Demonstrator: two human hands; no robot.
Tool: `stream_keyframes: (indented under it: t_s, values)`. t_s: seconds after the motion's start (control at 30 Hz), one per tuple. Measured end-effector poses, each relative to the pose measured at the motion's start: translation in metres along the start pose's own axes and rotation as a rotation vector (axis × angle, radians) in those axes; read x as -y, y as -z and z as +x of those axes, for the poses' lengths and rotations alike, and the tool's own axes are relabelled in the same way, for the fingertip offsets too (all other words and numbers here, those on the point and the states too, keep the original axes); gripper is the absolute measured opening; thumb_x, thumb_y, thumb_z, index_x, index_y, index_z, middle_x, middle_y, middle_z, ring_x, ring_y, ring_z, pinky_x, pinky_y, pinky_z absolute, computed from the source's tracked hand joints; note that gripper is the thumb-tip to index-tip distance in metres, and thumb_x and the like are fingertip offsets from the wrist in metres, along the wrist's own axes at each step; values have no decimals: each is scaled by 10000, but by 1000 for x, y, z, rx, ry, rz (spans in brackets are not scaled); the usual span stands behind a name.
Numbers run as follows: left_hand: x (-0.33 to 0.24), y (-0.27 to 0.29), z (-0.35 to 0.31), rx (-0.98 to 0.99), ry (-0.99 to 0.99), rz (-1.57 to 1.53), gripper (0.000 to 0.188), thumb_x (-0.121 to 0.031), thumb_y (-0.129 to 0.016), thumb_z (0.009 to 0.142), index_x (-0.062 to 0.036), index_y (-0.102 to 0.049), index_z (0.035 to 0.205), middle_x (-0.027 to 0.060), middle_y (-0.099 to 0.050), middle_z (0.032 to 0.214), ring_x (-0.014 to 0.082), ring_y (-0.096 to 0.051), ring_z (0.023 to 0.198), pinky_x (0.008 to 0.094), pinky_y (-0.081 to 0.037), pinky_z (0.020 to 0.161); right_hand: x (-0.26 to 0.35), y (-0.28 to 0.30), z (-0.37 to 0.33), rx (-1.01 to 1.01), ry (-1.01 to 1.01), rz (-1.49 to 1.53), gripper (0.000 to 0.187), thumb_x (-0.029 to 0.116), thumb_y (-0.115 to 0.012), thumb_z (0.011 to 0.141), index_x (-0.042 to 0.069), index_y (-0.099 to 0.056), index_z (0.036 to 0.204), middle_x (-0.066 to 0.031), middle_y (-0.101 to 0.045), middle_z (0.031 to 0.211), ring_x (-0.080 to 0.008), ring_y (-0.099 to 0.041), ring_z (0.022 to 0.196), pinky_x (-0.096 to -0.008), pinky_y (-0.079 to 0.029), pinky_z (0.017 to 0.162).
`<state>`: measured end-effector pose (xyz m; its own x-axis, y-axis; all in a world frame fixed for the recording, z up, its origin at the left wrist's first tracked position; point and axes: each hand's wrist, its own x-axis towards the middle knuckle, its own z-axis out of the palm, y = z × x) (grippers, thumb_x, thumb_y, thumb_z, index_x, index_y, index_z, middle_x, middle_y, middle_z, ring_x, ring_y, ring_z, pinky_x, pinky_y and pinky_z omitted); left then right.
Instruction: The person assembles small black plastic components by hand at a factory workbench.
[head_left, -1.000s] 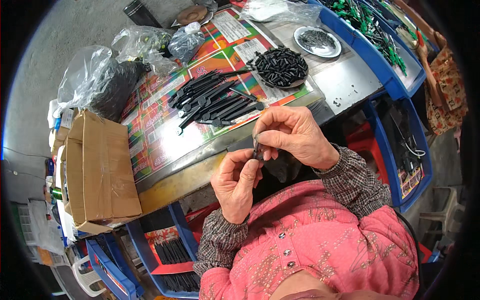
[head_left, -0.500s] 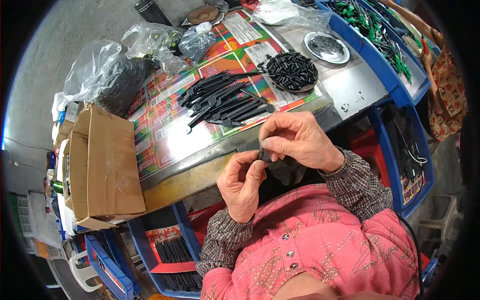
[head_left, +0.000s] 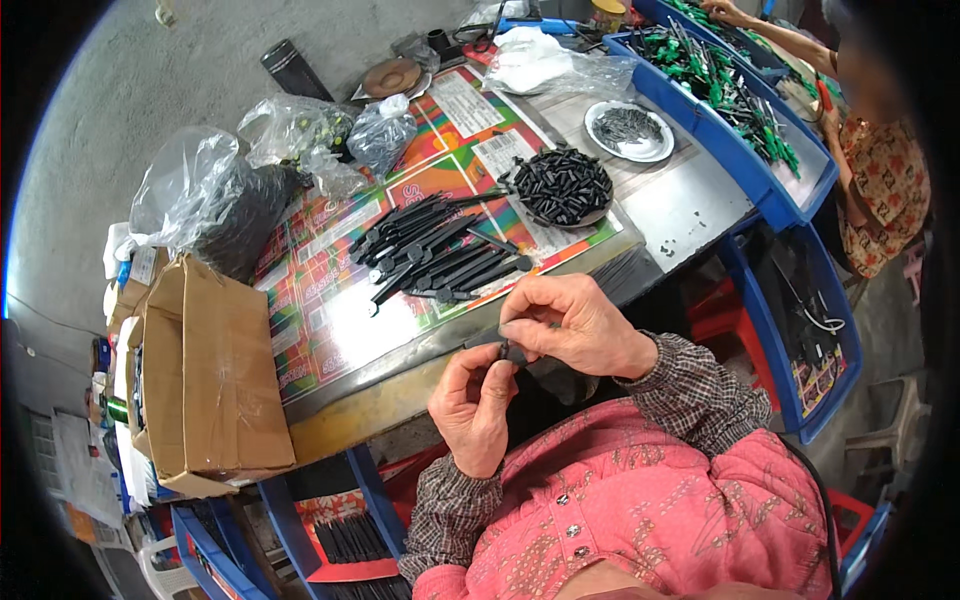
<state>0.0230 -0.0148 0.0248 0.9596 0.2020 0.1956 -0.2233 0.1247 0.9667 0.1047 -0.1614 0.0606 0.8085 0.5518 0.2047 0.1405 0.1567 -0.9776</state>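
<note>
Close to the table's near edge, my left hand point(head_left: 472, 418) pinches a small black piece point(head_left: 504, 351) upright between thumb and forefinger. My right hand point(head_left: 582, 326) is closed just above it, thumb and forefinger pressed together at the piece's upper end. Whatever lies between those right fingertips is too small to make out. Beyond my hands lies a pile of long black plastic strips point(head_left: 440, 250) with rounded ends. To its right, short black pieces point(head_left: 562, 187) are heaped on a round dish. Farther right, a white plate point(head_left: 662, 148) holds thin grey metal pins.
An open cardboard box point(head_left: 225, 375) stands at the table's left end, with filled plastic bags point(head_left: 215, 205) behind it. A blue tray point(head_left: 745, 165) of green and black parts lines the right side, where another person's arm point(head_left: 845, 165) reaches. Blue bins point(head_left: 370, 500) sit below the table.
The whole view has shifted a little, so the table and box appear lower. My hands stay together over the small black piece, with little change in their grip.
</note>
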Motion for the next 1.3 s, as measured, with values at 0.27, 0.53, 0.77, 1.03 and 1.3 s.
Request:
stream_keyframes:
  t_s: [0.27,0.53,0.77,1.03,1.3]
  values:
    - [-1,1,8,-23,52,-25,140,-74,-620,924,7,-590,1034,55,-634,810,62,-512,574,182,-379,476,6,23,2,-65,94,-217,88,30,-642,861,-24,-628,930,-41,-595,725,-79,-566,648,-238,-458,577]
    - [1,11,15,-57,53,-42,142,-67,-614,926,24,-585,1031,78,-634,825,65,-531,591,177,-380,461,-6,98,4,-354,266,-910,120,14,-649,771,-14,-633,887,-108,-603,784,-236,-591,692,-317,-469,616]
    - [0,12,18,-45,111,-6,167,-69,-631,918,21,-601,1055,53,-644,819,58,-562,625,176,-433,509,-14,100,16,-316,368,-1092,161,30,-660,725,12,-636,883,-98,-590,825,-277,-558,791,-363,-455,692]
    - [2,10,19,-52,106,-1,156,-69,-619,923,33,-589,1037,83,-638,818,73,-547,595,173,-387,461,-19,85,34,-268,407,-1175,214,4,-673,694,25,-634,903,-87,-556,869,-276,-531,851,-377,-446,734]
    - [3,12,17,-36,104,26,166,-79,-620,924,34,-587,1042,85,-637,824,75,-545,593,176,-389,465,-32,84,42,-264,409,-1315,66,43,-620,760,50,-620,826,-72,-510,828,-249,-519,860,-368,-442,744]
